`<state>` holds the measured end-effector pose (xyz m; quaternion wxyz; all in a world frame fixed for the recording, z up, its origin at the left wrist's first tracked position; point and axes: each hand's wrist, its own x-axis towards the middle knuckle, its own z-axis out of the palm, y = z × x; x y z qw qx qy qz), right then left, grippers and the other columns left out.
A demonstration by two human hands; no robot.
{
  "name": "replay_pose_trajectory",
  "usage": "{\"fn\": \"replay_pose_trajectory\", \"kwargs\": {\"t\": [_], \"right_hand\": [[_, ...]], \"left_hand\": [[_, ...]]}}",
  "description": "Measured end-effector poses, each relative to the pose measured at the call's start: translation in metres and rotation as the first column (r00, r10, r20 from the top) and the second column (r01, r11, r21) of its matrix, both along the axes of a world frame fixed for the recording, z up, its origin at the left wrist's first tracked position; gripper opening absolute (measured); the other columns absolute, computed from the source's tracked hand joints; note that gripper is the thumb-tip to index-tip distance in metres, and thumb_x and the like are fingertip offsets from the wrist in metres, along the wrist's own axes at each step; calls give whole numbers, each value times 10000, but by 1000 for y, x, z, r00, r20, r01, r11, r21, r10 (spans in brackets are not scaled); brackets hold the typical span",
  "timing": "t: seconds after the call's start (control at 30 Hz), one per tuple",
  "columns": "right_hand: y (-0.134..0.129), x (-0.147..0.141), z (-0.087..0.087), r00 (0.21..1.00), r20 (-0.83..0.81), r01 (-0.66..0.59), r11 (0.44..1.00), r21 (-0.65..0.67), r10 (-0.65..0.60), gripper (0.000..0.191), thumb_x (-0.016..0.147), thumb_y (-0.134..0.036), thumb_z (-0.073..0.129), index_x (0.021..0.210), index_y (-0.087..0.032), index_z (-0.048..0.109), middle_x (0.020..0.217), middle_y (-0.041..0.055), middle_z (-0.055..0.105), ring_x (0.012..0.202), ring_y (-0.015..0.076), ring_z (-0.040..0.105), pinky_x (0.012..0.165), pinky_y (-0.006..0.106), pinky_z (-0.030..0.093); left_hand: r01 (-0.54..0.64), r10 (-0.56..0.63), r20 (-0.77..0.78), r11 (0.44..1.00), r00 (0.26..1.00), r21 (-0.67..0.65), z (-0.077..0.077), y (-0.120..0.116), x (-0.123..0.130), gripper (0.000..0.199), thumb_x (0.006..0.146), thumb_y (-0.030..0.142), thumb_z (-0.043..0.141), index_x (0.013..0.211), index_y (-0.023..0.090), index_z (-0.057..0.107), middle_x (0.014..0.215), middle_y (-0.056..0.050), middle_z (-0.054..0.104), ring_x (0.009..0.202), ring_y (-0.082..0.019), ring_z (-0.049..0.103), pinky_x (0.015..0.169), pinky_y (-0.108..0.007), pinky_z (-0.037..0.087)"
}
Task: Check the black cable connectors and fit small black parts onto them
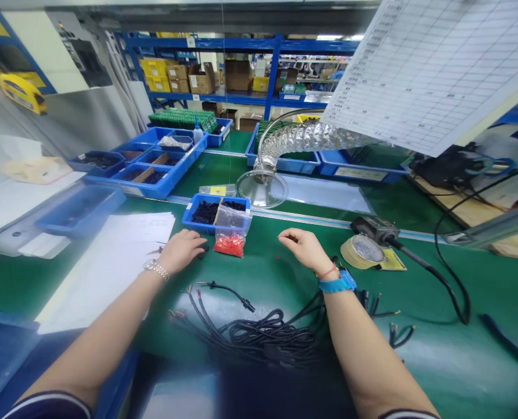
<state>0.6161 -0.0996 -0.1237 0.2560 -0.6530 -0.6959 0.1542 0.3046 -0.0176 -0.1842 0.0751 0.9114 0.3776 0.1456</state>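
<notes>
My left hand point(181, 250) rests low over the bench with its fingers apart, beside a few small black pieces point(203, 251). My right hand point(303, 249) is raised slightly, thumb and fingertips pinched together; whatever sits between them is hidden. A tiny red piece point(277, 256) lies below its fingertips. Between the hands is a clear bag of red parts point(230, 245), leaning on a blue tray point(189, 221) of black parts. Nearer to me lies a coiled bundle of black cables point(259, 331) with stripped ends, and one short black cable with a connector point(228, 288).
Papers point(106, 262) lie on the left, by a divided blue bin point(163, 186). A foil duct with a clear hood point(262, 189) hangs behind the tray. To the right are a round tin point(361, 251) and a corded black tool point(375, 230). A printed sheet point(437, 70) hangs upper right.
</notes>
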Motion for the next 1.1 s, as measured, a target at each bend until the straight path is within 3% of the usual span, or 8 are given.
{"fn": "replay_pose_trajectory", "kwargs": {"t": [0.1, 0.17, 0.3, 0.43, 0.63, 0.87, 1.0, 1.1], "right_hand": [[4, 10, -11, 992, 121, -13, 993, -121, 28, 179, 752, -229, 459, 737, -163, 625, 718, 16, 649, 660, 135, 574, 628, 229, 421], [6, 15, -19, 985, 171, 1, 984, -177, 29, 163, 724, -200, 481, 689, -168, 636, 666, 14, 646, 613, 130, 567, 591, 219, 407], [6, 15, -28, 962, 270, 43, 965, -259, 30, 162, 695, -155, 495, 639, -178, 645, 665, 22, 653, 609, 126, 570, 561, 205, 379], [4, 8, -32, 938, 347, 99, 951, -292, 9, 144, 687, -158, 511, 619, -177, 636, 656, 42, 647, 623, 147, 581, 522, 215, 354], [4, 0, -34, 934, 357, 117, 957, -264, -15, 110, 630, -107, 512, 577, -149, 598, 605, 79, 620, 577, 169, 565, 498, 238, 339], [-5, -20, -6, 990, 118, -60, 983, -172, 81, 158, 754, -190, 420, 738, -156, 573, 694, 7, 606, 619, 98, 532, 561, 185, 396], [-14, -43, 3, 978, -131, -164, 986, -9, 162, 128, 747, -195, 449, 669, -152, 542, 632, -9, 547, 578, 92, 477, 541, 198, 386], [-17, -52, 4, 968, -173, -171, 983, 60, 179, 105, 721, -161, 479, 630, -157, 530, 614, -14, 522, 568, 91, 457, 535, 205, 373]], "left_hand": [[222, -220, 85, 975, 972, -9, 14, -43, 35, 297, 820, 353, 423, 1017, 198, 581, 982, -69, 581, 899, -196, 464, 789, -321, 358], [448, -442, 75, 889, 894, -91, 15, -72, 59, 280, 802, 364, 460, 1029, 234, 560, 944, -35, 591, 865, -174, 485, 765, -297, 363], [498, -499, 29, 855, 866, -145, 0, -98, 87, 166, 791, 288, 493, 903, 214, 591, 874, -29, 592, 820, -173, 499, 721, -289, 370], [426, -410, 119, 880, 904, -208, 1, -85, 87, 182, 823, 265, 434, 855, 197, 599, 845, -35, 586, 770, -157, 516, 729, -281, 383], [289, -57, 542, 890, 838, -352, 34, -62, 92, 205, 810, 293, 444, 898, 184, 594, 872, -42, 594, 798, -147, 529, 748, -258, 396], [266, 369, 609, 657, 703, -705, 25, -65, 108, 250, 734, 337, 524, 868, 136, 586, 703, -15, 577, 589, -107, 484, 555, -224, 378], [301, 419, 640, 631, 644, -715, 21, -67, 105, 215, 705, 328, 557, 802, 136, 571, 653, 9, 545, 573, -94, 469, 554, -214, 373], [340, 401, 679, 642, 614, -687, 20, -68, 104, 184, 707, 307, 558, 788, 142, 564, 697, -1, 560, 633, -106, 497, 617, -229, 397]]}}
